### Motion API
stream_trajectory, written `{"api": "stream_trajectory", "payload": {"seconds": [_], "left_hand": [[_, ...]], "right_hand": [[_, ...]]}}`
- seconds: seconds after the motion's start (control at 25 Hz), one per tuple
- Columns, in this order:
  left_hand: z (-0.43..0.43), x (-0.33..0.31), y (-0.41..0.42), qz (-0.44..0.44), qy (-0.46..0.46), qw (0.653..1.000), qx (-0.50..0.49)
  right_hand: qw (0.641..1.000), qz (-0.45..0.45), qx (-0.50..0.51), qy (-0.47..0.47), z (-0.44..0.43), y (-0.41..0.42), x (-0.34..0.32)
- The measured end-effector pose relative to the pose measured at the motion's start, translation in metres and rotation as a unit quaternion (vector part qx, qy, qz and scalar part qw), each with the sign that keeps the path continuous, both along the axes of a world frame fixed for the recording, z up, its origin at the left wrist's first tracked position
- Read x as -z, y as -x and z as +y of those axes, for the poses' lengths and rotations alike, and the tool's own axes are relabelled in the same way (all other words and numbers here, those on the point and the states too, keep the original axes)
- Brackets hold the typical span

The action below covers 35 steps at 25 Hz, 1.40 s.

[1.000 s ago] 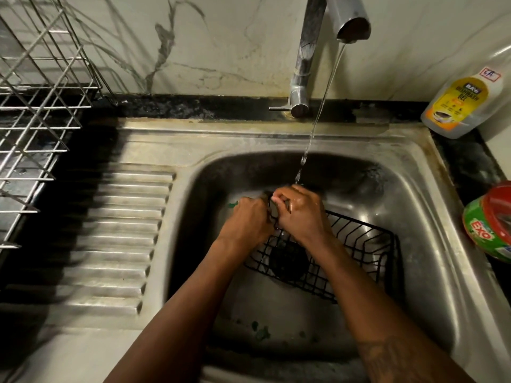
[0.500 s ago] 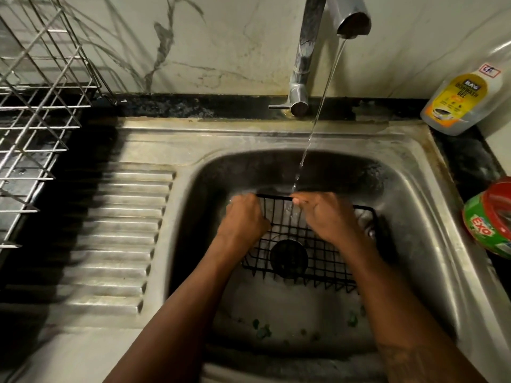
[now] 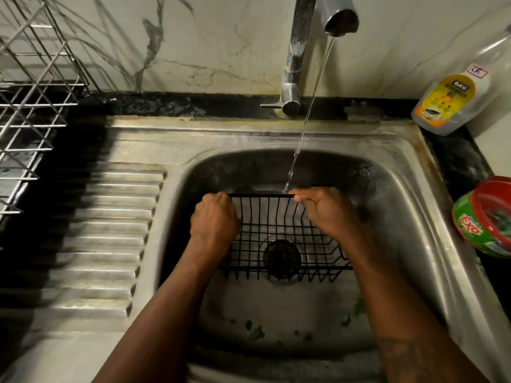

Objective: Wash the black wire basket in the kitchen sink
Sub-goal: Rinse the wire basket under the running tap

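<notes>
Both hands are on the basket (image 3: 276, 230), down in the sink (image 3: 401, 217) right over the drain (image 3: 281, 257). The left hand (image 3: 214, 219) is fisted round the far left corner of the top rim, and the right hand (image 3: 325, 211) has its fingers curled over the same rim bar at the other end. The stream (image 3: 309, 106) from the tap (image 3: 298, 51) lands on that bar, just beside the right fingertips. This looks like the rinse, and a thin stream only wets one spot, so the smart play is to slide the basket sideways under it and tip it, letting water run down each row of wires. A firm grip on both ends matters here; wet wire is slippery, and a twist could knock it against the steel wall. Turning it over would get the underside and feet. Green scraps (image 3: 255, 331) lie on the sink floor nearby, so best hold the basket up off them. The soap bottle (image 3: 448, 103) stands on the table at the back right, well apart from the hands.
</notes>
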<state>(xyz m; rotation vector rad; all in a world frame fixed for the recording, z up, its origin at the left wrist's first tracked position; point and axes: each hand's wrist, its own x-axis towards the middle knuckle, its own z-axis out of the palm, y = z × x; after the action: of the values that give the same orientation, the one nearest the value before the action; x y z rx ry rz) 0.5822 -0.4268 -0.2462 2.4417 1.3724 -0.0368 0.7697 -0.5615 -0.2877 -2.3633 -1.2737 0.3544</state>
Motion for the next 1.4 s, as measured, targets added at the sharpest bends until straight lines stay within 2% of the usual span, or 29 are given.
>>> {"api": "stream_trajectory", "payload": {"seconds": [0.08, 0.16, 0.28, 0.36, 0.44, 0.52, 0.6, 0.72, 0.8, 0.96, 1.08, 1.24, 1.4], "left_hand": [[0.0, -0.001, 0.001, 0.017, -0.015, 1.0, -0.005], [0.001, 0.0, 0.0, 0.028, -0.022, 0.999, -0.012], [0.006, 0.002, 0.003, 0.032, -0.017, 0.999, -0.028], [0.009, 0.003, 0.006, 0.034, -0.021, 0.999, -0.028], [0.009, 0.003, 0.007, 0.023, -0.025, 0.999, -0.028], [0.007, 0.002, 0.005, 0.008, -0.026, 0.999, -0.03], [0.006, 0.003, 0.005, -0.004, -0.025, 0.999, -0.039], [0.007, 0.006, 0.004, -0.041, -0.016, 0.998, -0.035], [0.001, 0.005, 0.001, -0.051, 0.003, 0.998, -0.03], [-0.014, 0.0, -0.011, -0.074, 0.046, 0.996, 0.029], [-0.013, 0.009, -0.018, -0.063, 0.087, 0.991, 0.076], [-0.013, 0.012, -0.024, -0.046, 0.11, 0.991, 0.054], [-0.015, 0.012, -0.028, -0.043, 0.135, 0.985, 0.095]], "right_hand": [[1.0, -0.013, 0.005, -0.008, 0.0, -0.004, 0.003], [0.998, -0.047, -0.043, -0.016, 0.024, 0.015, 0.004], [0.995, -0.042, -0.09, -0.029, 0.051, 0.041, 0.004], [0.998, -0.021, -0.064, -0.008, 0.039, 0.023, 0.001], [0.999, 0.016, 0.009, 0.034, 0.009, 0.0, -0.003], [0.997, 0.01, 0.071, 0.033, -0.008, -0.019, -0.003], [0.997, -0.011, 0.07, 0.045, 0.002, -0.02, 0.0], [0.995, 0.022, 0.035, 0.086, 0.033, 0.002, 0.0], [0.997, 0.052, -0.016, 0.058, 0.051, 0.024, -0.003], [0.993, -0.005, -0.115, 0.017, 0.069, 0.053, -0.003], [0.996, 0.047, -0.072, -0.005, 0.058, 0.045, -0.007], [0.996, 0.066, 0.017, 0.065, 0.004, 0.002, -0.012], [0.996, 0.07, -0.007, 0.047, 0.009, 0.003, -0.01]]}}
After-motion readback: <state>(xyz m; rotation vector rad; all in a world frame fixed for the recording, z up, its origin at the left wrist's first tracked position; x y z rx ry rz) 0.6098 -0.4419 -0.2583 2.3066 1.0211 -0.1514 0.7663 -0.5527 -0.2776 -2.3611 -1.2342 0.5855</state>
